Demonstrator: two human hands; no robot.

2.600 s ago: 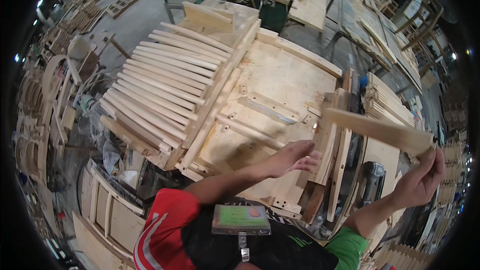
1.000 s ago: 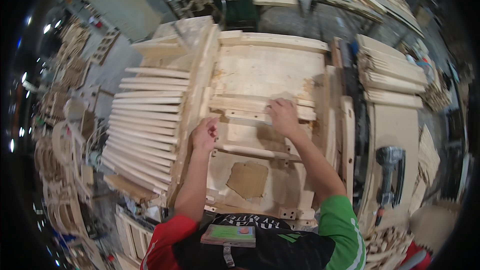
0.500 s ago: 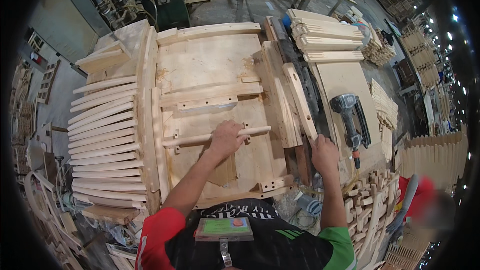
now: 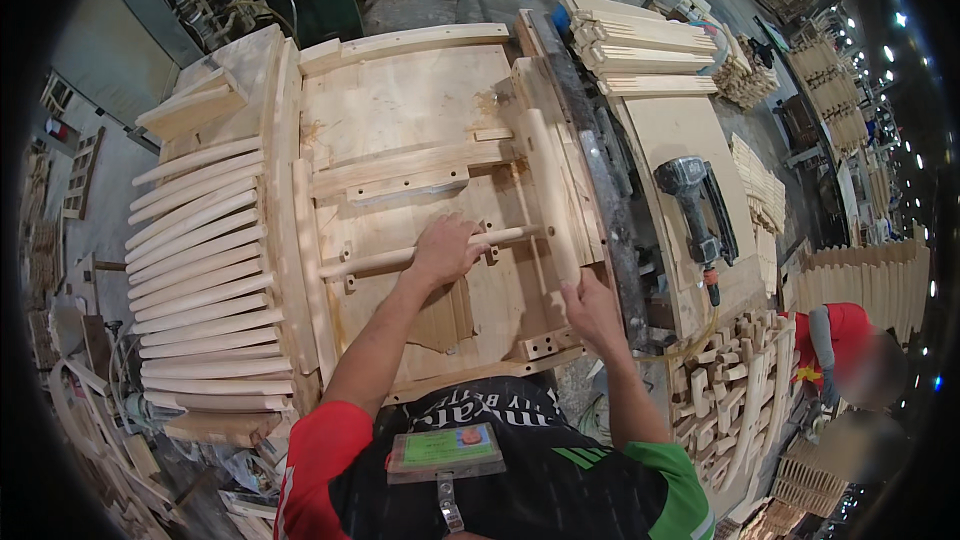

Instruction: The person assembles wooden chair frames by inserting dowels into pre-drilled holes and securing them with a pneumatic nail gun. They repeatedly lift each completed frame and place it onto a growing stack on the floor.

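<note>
We see a shallow, raised-edged wooden jig. At its three o'clock is a drilled rail, its near end pinched in the right hand. Inside, just toward six o'clock from centre, lies a round rod, the left hand curled over it.

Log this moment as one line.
left hand: holding rod | right hand: holding rail | rod's right end: at rail | nail gun: lying on board to the right
</note>
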